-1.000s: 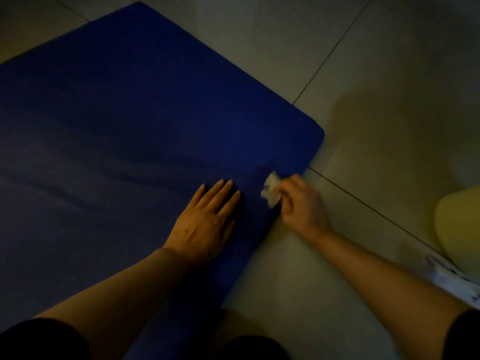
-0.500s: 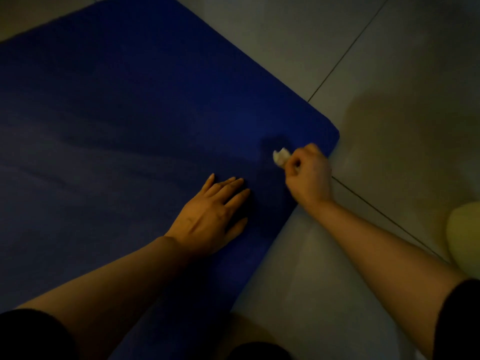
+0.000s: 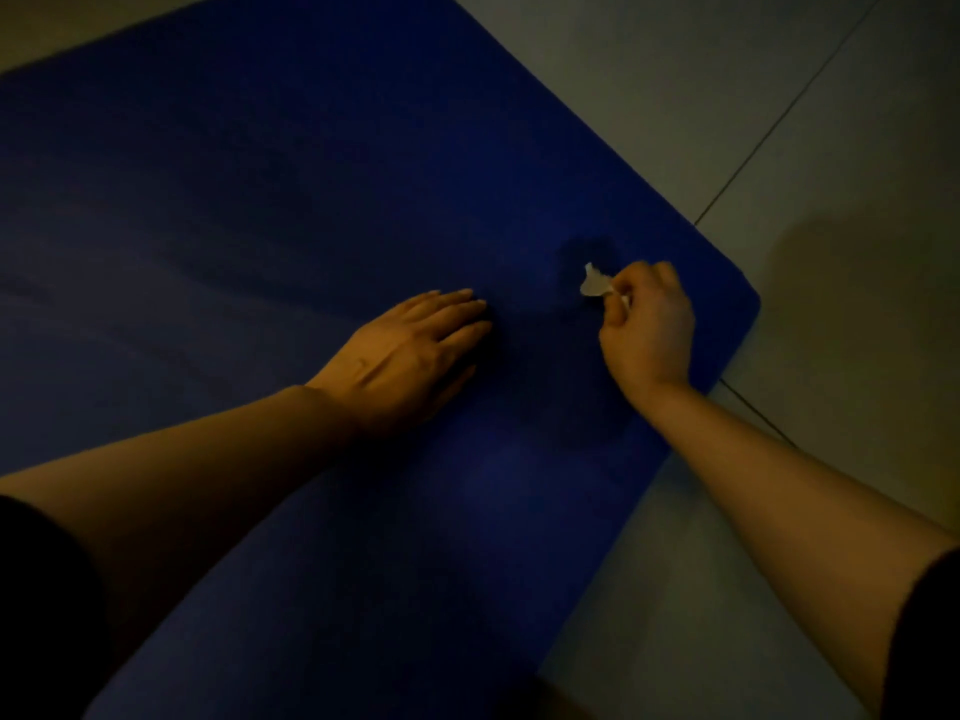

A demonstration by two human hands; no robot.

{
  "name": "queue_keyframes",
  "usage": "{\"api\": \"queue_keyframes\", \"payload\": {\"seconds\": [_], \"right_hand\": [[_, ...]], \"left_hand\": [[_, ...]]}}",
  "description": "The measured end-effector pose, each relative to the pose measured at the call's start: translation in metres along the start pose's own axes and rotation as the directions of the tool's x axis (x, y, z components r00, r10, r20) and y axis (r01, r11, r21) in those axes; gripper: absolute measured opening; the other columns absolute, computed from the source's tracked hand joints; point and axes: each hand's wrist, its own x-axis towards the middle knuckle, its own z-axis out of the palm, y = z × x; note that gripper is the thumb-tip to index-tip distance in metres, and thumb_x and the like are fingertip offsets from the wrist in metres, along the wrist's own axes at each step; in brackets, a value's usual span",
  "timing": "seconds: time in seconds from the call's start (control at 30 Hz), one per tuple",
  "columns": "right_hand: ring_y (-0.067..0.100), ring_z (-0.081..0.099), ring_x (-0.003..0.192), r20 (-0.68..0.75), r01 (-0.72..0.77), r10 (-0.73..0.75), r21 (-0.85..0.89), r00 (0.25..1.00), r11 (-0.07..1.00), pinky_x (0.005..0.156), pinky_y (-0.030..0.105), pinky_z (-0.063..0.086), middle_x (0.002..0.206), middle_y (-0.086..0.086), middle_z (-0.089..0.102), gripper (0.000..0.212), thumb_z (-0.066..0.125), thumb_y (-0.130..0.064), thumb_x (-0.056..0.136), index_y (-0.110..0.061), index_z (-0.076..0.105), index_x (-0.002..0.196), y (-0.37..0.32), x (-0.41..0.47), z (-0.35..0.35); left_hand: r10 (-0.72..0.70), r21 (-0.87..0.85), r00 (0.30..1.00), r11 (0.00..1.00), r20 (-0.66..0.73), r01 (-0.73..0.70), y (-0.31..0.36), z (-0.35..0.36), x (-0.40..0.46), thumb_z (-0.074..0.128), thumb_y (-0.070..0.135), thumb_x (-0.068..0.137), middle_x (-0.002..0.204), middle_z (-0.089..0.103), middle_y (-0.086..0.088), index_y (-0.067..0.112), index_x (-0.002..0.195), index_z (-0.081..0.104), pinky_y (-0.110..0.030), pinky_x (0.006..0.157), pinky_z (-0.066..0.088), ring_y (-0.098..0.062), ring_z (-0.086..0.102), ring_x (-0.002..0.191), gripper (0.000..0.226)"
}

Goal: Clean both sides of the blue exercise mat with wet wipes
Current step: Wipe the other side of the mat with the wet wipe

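Observation:
The blue exercise mat (image 3: 270, 210) lies flat on the tiled floor and fills most of the view, its rounded corner at the right. My left hand (image 3: 410, 356) rests palm down on the mat, fingers together and extended. My right hand (image 3: 649, 330) is closed around a small crumpled white wet wipe (image 3: 595, 284), which sticks out past the thumb and touches the mat near that corner. A darker patch shows on the mat around the wipe.
Grey floor tiles (image 3: 831, 148) with dark grout lines border the mat on the right and along the bottom. The light is dim. My knee shows faintly at the bottom edge (image 3: 550, 698).
My right hand has moved with the wipe from the mat's near edge up and inward onto the mat near its corner. The view has shifted, and my left hand stays planted on the mat.

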Motion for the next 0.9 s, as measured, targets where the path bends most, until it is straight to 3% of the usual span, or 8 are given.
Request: {"api": "queue_keyframes", "payload": {"seconds": [0.07,0.23,0.33,0.4,0.5,0.67,0.83,0.9], "right_hand": [[0.015,0.044,0.066,-0.029,0.008,-0.008,0.01,1.0,1.0,0.057,0.033,0.043,0.096,0.009,0.05,0.01,0.046,-0.008,0.094,-0.006,0.054,0.088,-0.013,-0.008,0.008],[0.021,0.049,0.063,0.1,0.38,-0.392,0.12,0.914,0.917,0.051,0.032,0.041,0.085,0.01,0.052,0.012,0.047,-0.007,0.088,-0.003,0.056,0.08,-0.042,-0.043,0.023],[0.021,0.048,0.066,0.012,0.218,-0.22,0.086,0.975,0.972,0.055,0.03,0.042,0.088,0.013,0.053,0.009,0.048,-0.003,0.087,-0.003,0.055,0.081,-0.033,0.007,0.026],[0.017,0.046,0.065,-0.045,0.101,-0.097,0.073,0.994,0.992,0.053,0.014,0.033,0.09,0.013,0.052,0.009,0.049,-0.001,0.087,-0.004,0.055,0.081,-0.031,0.033,0.027],[0.012,0.039,0.062,-0.007,0.185,-0.185,0.077,0.983,0.98,0.049,0.013,0.025,0.085,0.006,0.047,0.011,0.049,-0.001,0.086,-0.005,0.051,0.076,-0.049,0.017,0.036],[0.006,0.041,0.067,0.099,0.421,-0.444,0.188,0.891,0.887,0.056,0.01,0.035,0.085,0.002,0.049,0.012,0.047,-0.006,0.087,-0.005,0.057,0.08,-0.062,0.003,0.036],[0.016,0.046,0.064,0.012,0.161,-0.162,0.067,0.987,0.985,0.051,0.01,0.029,0.094,0.014,0.054,0.011,0.049,-0.002,0.088,-0.002,0.058,0.081,-0.063,0.076,0.051],[0.016,0.043,0.061,0.006,0.18,-0.181,0.117,0.983,0.977,0.049,0.017,0.029,0.089,0.014,0.053,0.012,0.049,-0.002,0.087,-0.002,0.056,0.078,-0.081,0.069,0.06]], "left_hand": [[0.006,-0.004,1.0,1.0,0.007,-0.006,-0.01,-0.004,0.001,0.039,0.033,0.094,0.134,0.057,-0.018,0.003,0.126,0.061,-0.049,0.105,0.037,-0.035,0.053,0.126,0.049],[0.022,0.013,0.998,1.0,0.055,-0.022,-0.042,-0.015,0.002,0.035,0.034,0.093,0.135,0.056,-0.016,0.006,0.131,0.057,-0.044,0.103,0.032,-0.034,0.052,0.126,0.051],[0.078,0.015,0.995,0.997,0.055,-0.079,-0.055,-0.017,0.007,0.04,0.033,0.095,0.134,0.056,-0.016,0.008,0.131,0.058,-0.043,0.1,0.042,-0.034,0.055,0.121,0.047],[0.131,-0.011,0.99,0.991,0.058,-0.131,-0.062,-0.02,0.013,0.043,0.031,0.096,0.131,0.058,-0.016,0.006,0.129,0.059,-0.043,0.094,0.049,-0.034,0.058,0.116,0.044],[0.182,-0.007,0.98,0.983,0.076,-0.182,-0.081,-0.031,0.026,0.041,0.027,0.095,0.125,0.061,-0.019,0.0,0.123,0.061,-0.043,0.085,0.053,-0.037,0.061,0.108,0.044],[0.072,0.096,0.995,0.992,0.063,-0.078,-0.132,-0.042,0.042,0.041,0.027,0.091,0.126,0.057,-0.024,-0.002,0.126,0.056,-0.048,0.079,0.053,-0.043,0.057,0.108,0.048],[0.014,0.071,0.998,0.997,0.064,-0.019,-0.141,-0.034,0.044,0.045,0.031,0.093,0.133,0.051,-0.022,-0.001,0.133,0.05,-0.047,0.094,0.046,-0.04,0.051,0.113,0.052],[-0.039,0.033,0.998,0.999,0.048,0.038,-0.143,-0.034,0.045,0.045,0.031,0.093,0.136,0.049,-0.021,0.0,0.134,0.05,-0.048,0.096,0.044,-0.039,0.05,0.117,0.052]]}}
